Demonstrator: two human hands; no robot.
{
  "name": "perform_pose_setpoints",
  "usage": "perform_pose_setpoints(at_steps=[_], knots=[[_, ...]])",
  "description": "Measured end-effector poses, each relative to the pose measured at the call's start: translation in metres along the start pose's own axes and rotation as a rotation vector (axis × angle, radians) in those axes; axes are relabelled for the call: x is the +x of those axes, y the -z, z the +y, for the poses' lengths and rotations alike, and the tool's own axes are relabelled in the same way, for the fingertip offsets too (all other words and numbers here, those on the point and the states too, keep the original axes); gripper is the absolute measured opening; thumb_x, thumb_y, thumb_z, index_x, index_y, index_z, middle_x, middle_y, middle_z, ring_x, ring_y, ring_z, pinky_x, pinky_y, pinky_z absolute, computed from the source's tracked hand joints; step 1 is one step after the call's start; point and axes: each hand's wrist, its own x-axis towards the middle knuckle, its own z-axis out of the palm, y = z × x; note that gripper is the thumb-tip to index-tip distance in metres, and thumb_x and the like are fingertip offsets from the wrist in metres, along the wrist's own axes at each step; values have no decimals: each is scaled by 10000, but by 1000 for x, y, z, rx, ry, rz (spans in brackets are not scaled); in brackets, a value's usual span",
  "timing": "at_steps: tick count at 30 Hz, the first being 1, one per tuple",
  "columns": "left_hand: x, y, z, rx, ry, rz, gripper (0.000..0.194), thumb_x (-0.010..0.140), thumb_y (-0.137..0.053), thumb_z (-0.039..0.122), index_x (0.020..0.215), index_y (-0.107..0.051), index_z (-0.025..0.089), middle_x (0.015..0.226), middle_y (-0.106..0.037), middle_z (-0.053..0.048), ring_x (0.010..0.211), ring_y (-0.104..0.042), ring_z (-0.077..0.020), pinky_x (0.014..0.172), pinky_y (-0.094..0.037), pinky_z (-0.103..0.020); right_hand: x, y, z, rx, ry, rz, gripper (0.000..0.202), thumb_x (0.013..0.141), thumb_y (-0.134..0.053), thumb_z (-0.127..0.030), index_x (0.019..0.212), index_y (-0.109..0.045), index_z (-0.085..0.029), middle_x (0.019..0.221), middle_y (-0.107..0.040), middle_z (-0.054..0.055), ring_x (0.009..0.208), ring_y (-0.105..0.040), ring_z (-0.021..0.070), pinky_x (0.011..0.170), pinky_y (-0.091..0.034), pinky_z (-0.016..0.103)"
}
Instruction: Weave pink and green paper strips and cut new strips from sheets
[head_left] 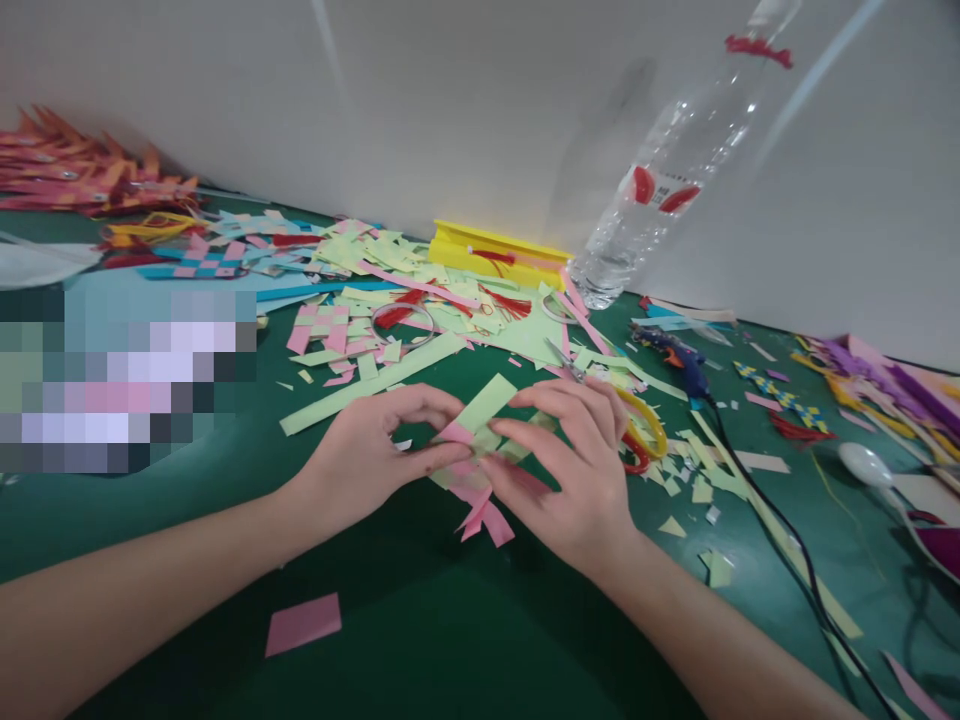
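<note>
A small weave of pink and pale green paper strips [486, 402] is held between both hands above the dark green table [420, 650]. My left hand [379, 440] pinches its left side between thumb and fingers. On the right side, my right hand [570, 460] grips the weave with thumb and forefinger, close to a green strip that points up. Loose pink ends [487, 520] hang below the fingers. Behind my right hand lie scissors with yellow and red handles [646, 430], partly hidden by it. A pink paper piece [304, 625] rests nearer the front edge.
Paper scraps [360, 250] are heaped along the wall beside a yellow folded tray [495, 255]. A clear bottle [660, 180] leans there. To the right lie a blue glue gun [682, 365] with a black cable and a white spoon [866, 465]. Red-orange woven paper [82, 170] sits far left.
</note>
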Motion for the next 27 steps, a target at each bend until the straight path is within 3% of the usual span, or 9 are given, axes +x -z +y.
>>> perform_pose_setpoints(at_steps=[8,16,22,27], knots=[[-4,0,1,120,-165,6,98,785,-668,305,763,-670,210,777,-708,2,690,-635,-146,689,-511,-233,-1,1,-1,25,15,-9,33,809,-672,-258,803,-640,-253,944,-674,25,974,-611,230,991,-359,480],[-4,0,-2,174,-398,15,111,847,-626,301,818,-700,223,792,-708,-25,698,-637,-145,648,-506,-228,-1,0,-1,62,50,-47,65,812,-642,-207,824,-644,-271,949,-705,-8,974,-610,204,1013,-328,485],[-5,1,-1,230,-443,34,68,841,-638,250,803,-688,225,776,-715,-24,714,-640,-148,663,-497,-237,-2,0,2,5,92,-27,115,802,-670,-228,899,-647,-285,986,-704,1,1020,-604,221,1022,-333,488],[-4,1,1,294,-494,35,143,863,-599,287,748,-671,242,750,-721,-23,690,-638,-163,695,-484,-291,-3,1,3,-15,116,-39,130,809,-666,-239,913,-640,-312,984,-707,-22,1029,-600,215,1052,-311,485]])
